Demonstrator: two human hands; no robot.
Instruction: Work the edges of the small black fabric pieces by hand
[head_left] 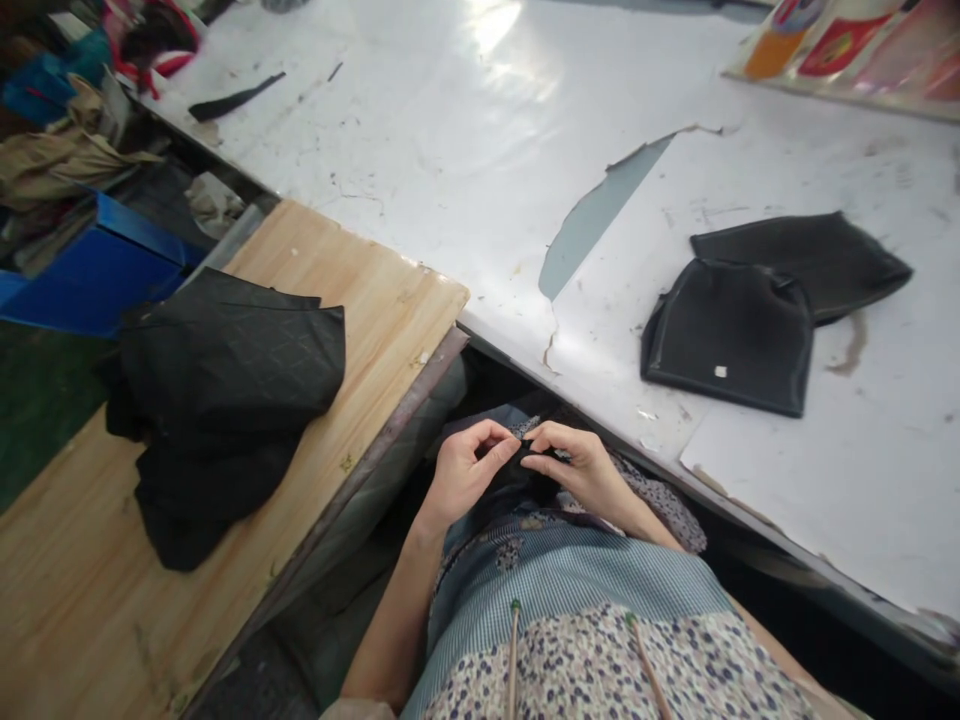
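Observation:
My left hand and my right hand meet over my lap, fingertips pinched close together. Between them is a small piece of black material; its exact kind is too small to make out. Both hands are closed on it, and dark cloth lies below. To the right on the white table rest two black pieces, a rounded one with a small white tag and a longer one partly behind it. A heap of black fabric pieces lies on the wooden board to my left.
The white-covered table has a torn patch near its middle. A wooden board adjoins it on the left. Beyond the board are a blue box and piled cloth. A black strip lies at the far left, a colourful printed bag far right.

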